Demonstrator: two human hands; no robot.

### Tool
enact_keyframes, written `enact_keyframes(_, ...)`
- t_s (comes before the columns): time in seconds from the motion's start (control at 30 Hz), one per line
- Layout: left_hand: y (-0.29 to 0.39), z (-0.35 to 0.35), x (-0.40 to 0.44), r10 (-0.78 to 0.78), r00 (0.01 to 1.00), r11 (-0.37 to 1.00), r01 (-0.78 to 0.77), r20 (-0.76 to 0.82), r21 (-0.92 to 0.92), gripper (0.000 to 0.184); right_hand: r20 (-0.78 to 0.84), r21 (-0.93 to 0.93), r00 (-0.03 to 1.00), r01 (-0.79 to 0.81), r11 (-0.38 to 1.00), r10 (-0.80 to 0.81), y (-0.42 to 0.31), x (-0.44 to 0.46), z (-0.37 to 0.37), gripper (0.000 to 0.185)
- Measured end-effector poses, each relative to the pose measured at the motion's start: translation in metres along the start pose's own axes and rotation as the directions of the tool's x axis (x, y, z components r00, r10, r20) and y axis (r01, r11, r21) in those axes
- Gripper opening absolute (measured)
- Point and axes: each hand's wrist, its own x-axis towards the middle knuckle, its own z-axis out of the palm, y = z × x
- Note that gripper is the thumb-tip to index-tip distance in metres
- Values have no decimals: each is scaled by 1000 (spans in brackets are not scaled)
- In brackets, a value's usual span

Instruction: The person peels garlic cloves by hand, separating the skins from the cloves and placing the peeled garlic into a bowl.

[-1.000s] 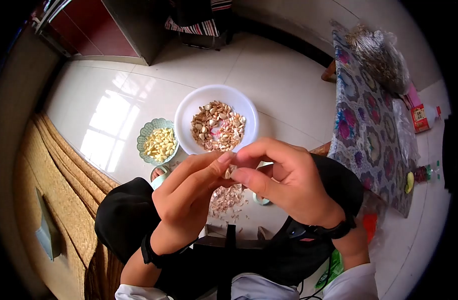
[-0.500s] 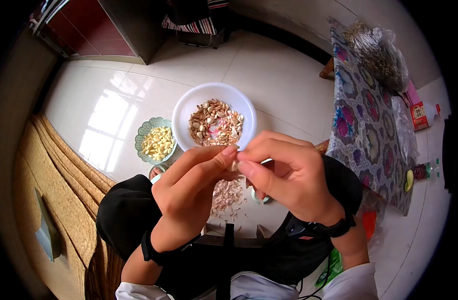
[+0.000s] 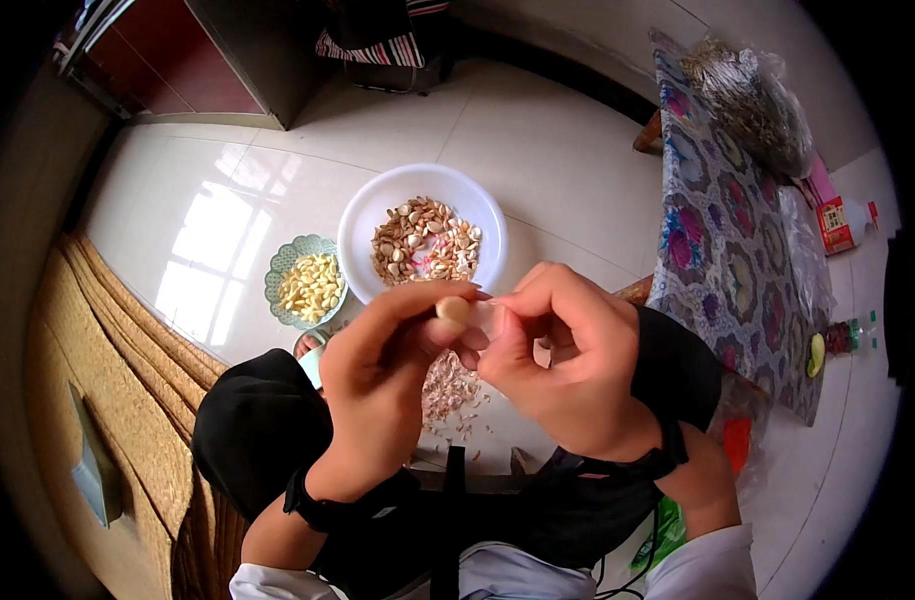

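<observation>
Clove [image 3: 452,310] in left hand [image 3: 373,390], skin [image 3: 489,318] in right hand [image 3: 573,365]

We have the clove pinched in our left fingers, just left of our right fingertips, which look closed on thin skin. Long axis: can't tell. Red label [image 3: 836,225] far right: unreadable.

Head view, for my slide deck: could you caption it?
Left hand holding a pale clove as the right hand pinches thin skin, near a white basin and a green bowl of peeled cloves.
</observation>
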Motion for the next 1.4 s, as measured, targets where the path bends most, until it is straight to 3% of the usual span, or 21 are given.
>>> enact_keyframes(0.13,1,2,7,-214,976,860,168,-42,-483,19,-57,80,998,-31,996,36,0,2,0,14)
enact_keyframes(0.23,1,-2,14,-247,962,832,152,-112,-533,22,-46,103,995,-87,991,92,-3,3,-4,13)
enact_keyframes(0.3,1,-8,17,-223,963,827,105,-150,-553,23,191,-28,977,-90,996,94,-11,12,-11,11)
enact_keyframes(0.37,4,-10,16,-216,964,866,118,-152,-486,21,391,-95,905,-142,985,168,-13,15,-14,9)
enact_keyframes(0.47,6,-12,14,-215,967,912,148,-137,-382,16,495,-135,859,-69,988,127,-2,14,-12,10)
enact_keyframes(0.6,5,-15,8,-222,969,933,177,-113,-313,13,507,-174,847,-81,981,160,-5,18,-15,20)
enact_keyframes(0.7,6,-10,5,-228,961,939,176,-154,-294,9,442,-52,889,-107,993,119,-6,20,-14,18)
enact_keyframes(0.8,1,-9,0,-135,989,987,129,-60,-99,9,436,-91,897,-37,995,74,-5,18,-11,18)
enact_keyframes(0.93,7,-11,3,2,1000,997,-2,-10,76,10,389,-210,914,209,955,-114,0,15,-9,16)
enact_keyframes(1.03,-2,-10,4,253,966,902,-255,53,349,10,366,-241,912,286,927,-186,-2,14,-10,16)
enact_keyframes(1.1,1,-12,4,300,935,748,-352,186,562,12,384,-258,886,374,891,-260,0,13,-9,16)
enact_keyframes(1.17,5,-13,4,289,919,594,-393,270,702,17,396,-259,889,348,901,-230,0,10,-9,18)
enact_keyframes(1.27,8,-16,3,193,942,638,-333,274,694,19,381,-219,899,314,924,-216,-2,9,-8,21)
enact_keyframes(1.4,9,-18,7,307,898,707,-436,314,557,24,368,-196,895,339,920,-251,-6,11,-11,20)
